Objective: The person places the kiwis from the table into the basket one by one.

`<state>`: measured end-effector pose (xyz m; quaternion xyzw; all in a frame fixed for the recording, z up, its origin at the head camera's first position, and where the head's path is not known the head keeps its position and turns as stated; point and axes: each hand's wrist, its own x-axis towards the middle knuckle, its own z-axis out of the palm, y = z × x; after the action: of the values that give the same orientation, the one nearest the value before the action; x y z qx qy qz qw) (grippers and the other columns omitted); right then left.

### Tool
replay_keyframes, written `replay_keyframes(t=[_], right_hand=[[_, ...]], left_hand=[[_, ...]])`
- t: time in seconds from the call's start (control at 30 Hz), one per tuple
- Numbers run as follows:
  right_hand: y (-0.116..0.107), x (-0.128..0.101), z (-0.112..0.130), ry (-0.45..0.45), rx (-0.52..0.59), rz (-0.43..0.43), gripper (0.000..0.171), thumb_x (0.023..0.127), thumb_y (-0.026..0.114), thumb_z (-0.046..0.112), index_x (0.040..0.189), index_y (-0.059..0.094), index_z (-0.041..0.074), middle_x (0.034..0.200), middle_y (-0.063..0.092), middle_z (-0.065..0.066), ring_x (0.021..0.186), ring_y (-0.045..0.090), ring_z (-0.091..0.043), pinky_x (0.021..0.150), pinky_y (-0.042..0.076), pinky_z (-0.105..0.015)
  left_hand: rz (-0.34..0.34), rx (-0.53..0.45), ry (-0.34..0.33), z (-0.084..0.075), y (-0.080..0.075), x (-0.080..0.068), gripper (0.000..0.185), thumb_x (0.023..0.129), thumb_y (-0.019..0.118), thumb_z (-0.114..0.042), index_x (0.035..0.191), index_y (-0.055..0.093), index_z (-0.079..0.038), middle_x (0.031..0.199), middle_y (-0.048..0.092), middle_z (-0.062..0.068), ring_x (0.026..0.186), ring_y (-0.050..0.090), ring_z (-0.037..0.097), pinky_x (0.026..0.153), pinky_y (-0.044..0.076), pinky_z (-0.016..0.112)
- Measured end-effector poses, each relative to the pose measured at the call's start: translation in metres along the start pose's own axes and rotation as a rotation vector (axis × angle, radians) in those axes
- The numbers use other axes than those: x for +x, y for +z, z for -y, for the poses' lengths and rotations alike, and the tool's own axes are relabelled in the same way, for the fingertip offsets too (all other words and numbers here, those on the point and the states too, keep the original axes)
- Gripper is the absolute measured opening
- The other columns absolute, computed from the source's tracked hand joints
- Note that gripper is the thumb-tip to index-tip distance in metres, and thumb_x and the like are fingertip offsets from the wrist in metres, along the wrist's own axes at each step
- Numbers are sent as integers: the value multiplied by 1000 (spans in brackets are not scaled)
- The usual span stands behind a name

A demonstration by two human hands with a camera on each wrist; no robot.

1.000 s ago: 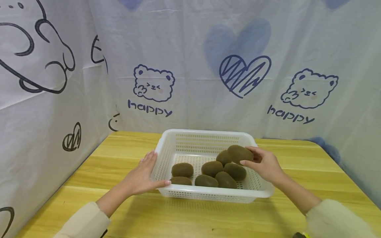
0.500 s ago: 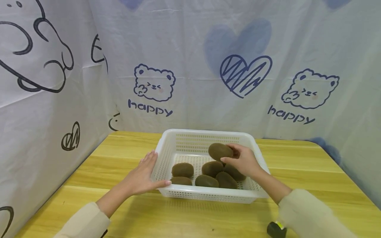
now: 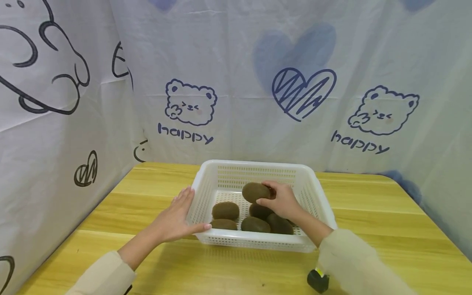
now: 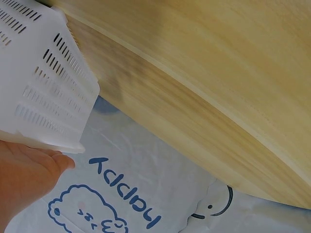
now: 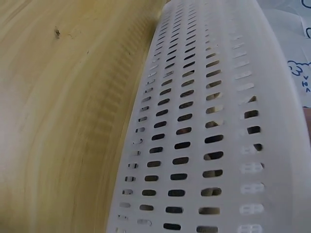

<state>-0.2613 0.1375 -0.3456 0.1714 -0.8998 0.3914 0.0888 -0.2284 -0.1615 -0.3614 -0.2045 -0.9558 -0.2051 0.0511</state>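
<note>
A white slotted plastic basket (image 3: 254, 169) sits on the wooden table (image 3: 121, 205) and holds several brown kiwis (image 3: 225, 210). My right hand (image 3: 282, 201) reaches into the basket and grips one kiwi (image 3: 254, 191) above the others. My left hand (image 3: 176, 219) rests flat against the basket's left wall (image 4: 43, 92), fingers straight, thumb along the front rim. The right wrist view shows only the basket's slotted wall (image 5: 204, 126) close up and the table beside it.
White cloth walls printed with bears, hearts and "happy" (image 3: 186, 134) close off the table at the back and left. A small dark object (image 3: 318, 280) shows under my right sleeve at the front edge. Bare tabletop lies left and right of the basket.
My right hand has carried the held kiwi leftward from the basket's right side to over its middle. My left hand and the basket have stayed put.
</note>
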Motion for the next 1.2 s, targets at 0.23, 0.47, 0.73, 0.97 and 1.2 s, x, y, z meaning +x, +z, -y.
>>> replay_keyframes(t=[0.23, 0.47, 0.73, 0.97, 1.2], right_hand=[[14, 7, -1, -17, -106, 30, 48, 79, 72, 10, 121, 56, -6, 120, 61, -22, 103, 61, -33, 86, 52, -42], [23, 11, 0, -6, -129, 95, 49, 82, 70, 12, 125, 54, -5, 128, 56, -23, 118, 53, -37, 98, 46, -45], [22, 10, 0, 5, -110, 48, 50, 83, 68, 10, 126, 52, -6, 125, 57, -25, 112, 56, -40, 94, 49, -45], [14, 10, -4, 16, -90, -61, 44, 82, 68, 8, 121, 56, -7, 117, 61, -27, 102, 62, -38, 84, 53, -45], [3, 5, -7, 37, -16, -20, 42, 86, 63, 7, 124, 53, -9, 125, 56, -26, 108, 58, -41, 91, 50, -47]], left_hand=[[-4, 3, -6, 0, 0, 0, 111, 74, 59, -66, 145, 15, 7, 153, 11, 25, 140, 14, 42, 114, 18, 53], [-2, 2, -8, 2, 1, 0, 111, 74, 59, -66, 145, 14, 7, 153, 10, 24, 141, 13, 42, 114, 17, 53], [-3, 0, -10, 0, 1, 1, 111, 74, 59, -66, 146, 15, 6, 153, 10, 24, 141, 14, 42, 114, 18, 53], [-3, -3, -5, -1, 0, 1, 110, 75, 59, -65, 145, 15, 7, 153, 11, 24, 141, 13, 42, 114, 18, 53], [-5, -7, -2, -1, 1, 1, 109, 75, 59, -63, 145, 15, 8, 153, 11, 25, 141, 13, 41, 114, 18, 53]])
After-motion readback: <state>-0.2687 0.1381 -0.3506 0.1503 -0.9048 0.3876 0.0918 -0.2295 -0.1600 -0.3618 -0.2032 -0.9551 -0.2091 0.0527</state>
